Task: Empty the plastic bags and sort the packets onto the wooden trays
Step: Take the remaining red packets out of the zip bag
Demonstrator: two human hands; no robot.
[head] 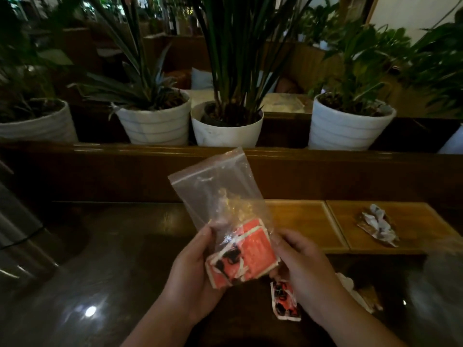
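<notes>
I hold a clear zip-top plastic bag point(220, 194) upright above the dark table, its sealed red strip at the top. Red-and-white packets point(246, 254) are bunched at its lower end. My left hand point(193, 269) grips the bag's bottom left and my right hand point(303, 269) grips its bottom right. Another red packet point(284, 300) lies on the table below my right hand. Two wooden trays sit side by side at the right: the nearer left tray point(308, 221) and the right tray point(406, 216), which carries a pile of brown-and-white packets point(378, 226).
A dark glossy table point(105, 271) spreads in front of me. Crumpled plastic and whitish packets point(355, 291) lie at the right, with another blurry clear bag point(441, 284) at the right edge. White plant pots point(225, 126) line a wooden ledge behind.
</notes>
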